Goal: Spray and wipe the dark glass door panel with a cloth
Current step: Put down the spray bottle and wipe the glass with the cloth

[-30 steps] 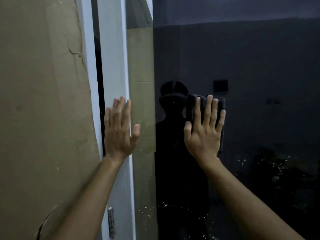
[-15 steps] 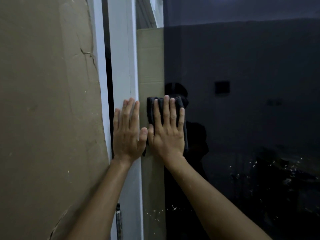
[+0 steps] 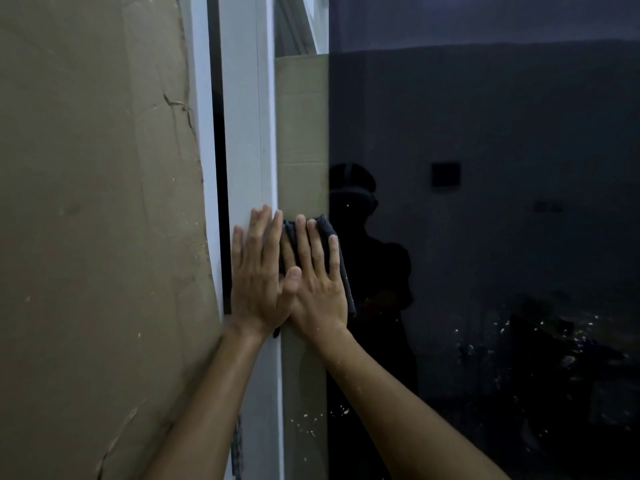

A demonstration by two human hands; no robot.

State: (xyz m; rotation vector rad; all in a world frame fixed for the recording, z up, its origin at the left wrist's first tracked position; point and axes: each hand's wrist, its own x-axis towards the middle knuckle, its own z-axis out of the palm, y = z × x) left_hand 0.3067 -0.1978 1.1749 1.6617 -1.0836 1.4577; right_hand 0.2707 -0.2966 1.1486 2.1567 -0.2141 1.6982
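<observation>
Right hand [image 3: 317, 282], fingers straight, presses the dark cloth [image 3: 329, 233] flat on the dark glass door panel [image 3: 485, 237]; over the last second it has swept left, out of mid-pane, to the glass's left edge, now partly tucked under the left thumb. Left hand [image 3: 258, 271] stays flat and open on the white door frame [image 3: 247, 133], bracing; this stroke looks spent, and white specks low on the pane remain unwiped.

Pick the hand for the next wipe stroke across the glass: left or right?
Right. The right hand already presses the dark cloth flat against the glass panel at its left edge. The left hand rests flat on the white frame, holding nothing.
</observation>
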